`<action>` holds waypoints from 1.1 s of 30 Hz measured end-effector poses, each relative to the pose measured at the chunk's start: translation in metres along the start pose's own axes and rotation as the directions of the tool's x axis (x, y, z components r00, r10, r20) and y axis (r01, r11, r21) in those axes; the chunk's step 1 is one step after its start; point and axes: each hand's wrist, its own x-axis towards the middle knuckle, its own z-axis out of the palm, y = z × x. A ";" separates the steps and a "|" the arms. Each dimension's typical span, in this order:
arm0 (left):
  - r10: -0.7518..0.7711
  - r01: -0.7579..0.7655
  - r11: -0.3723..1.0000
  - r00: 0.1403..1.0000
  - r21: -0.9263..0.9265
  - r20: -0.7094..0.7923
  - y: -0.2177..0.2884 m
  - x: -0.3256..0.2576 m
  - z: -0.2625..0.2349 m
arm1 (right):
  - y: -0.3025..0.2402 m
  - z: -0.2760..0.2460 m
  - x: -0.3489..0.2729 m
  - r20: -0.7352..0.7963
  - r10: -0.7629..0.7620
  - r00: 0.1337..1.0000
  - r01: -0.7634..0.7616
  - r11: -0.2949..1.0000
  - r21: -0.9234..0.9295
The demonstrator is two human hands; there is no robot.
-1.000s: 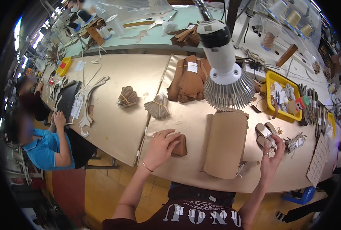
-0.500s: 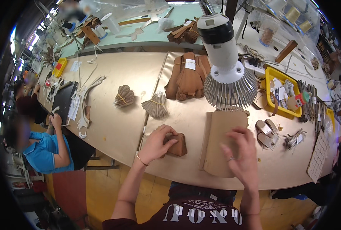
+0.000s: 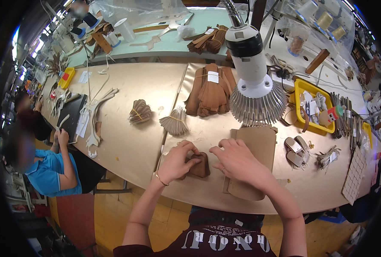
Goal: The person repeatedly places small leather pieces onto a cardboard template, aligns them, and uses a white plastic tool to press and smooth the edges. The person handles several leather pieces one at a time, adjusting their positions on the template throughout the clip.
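A small stack of brown leather pieces point(image 3: 202, 167) sits upright on the table in front of me. My left hand point(image 3: 175, 162) is closed around the stack's left side, with the thumb on its near face and the fingers behind. To the right, my right hand point(image 3: 241, 162) hovers with fingers bent toward the stack. A gap shows between its thumb and forefinger, and I see nothing in it. Under that hand lies a tan board with a rounded near end point(image 3: 259, 150), resting on another flat piece. The right hand and forearm hide part of both.
A lamp with a finned metal head point(image 3: 258, 103) hangs over the board's far end. Tied leather bundles point(image 3: 211, 96) lie beyond my hands. At right are a yellow basket point(image 3: 299, 92) and grey strap pieces point(image 3: 296, 150). A person in blue point(image 3: 55, 171) works at left.
My right hand has moved left from over the tan board toward the leather stack. My left hand stays at the stack. The view has shifted slightly.
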 end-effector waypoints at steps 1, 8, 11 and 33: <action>0.010 -0.010 1.000 1.000 0.009 -0.002 -0.002 0.000 0.000 | 0.001 0.002 0.006 0.029 -0.013 0.999 0.013 1.000 -0.002; 0.018 -0.016 1.000 0.996 -0.020 0.084 -0.016 0.010 -0.008 | 0.005 0.002 0.044 0.285 -0.051 0.957 0.028 0.996 0.084; 0.009 -0.006 0.999 0.997 -0.037 0.083 -0.014 0.009 -0.008 | 0.003 0.005 0.045 0.330 -0.038 0.943 0.015 0.997 0.072; 0.149 -0.118 0.914 0.988 0.388 -0.049 -0.021 -0.005 0.015 | 0.014 0.052 0.063 0.249 -0.097 0.964 0.049 0.980 0.193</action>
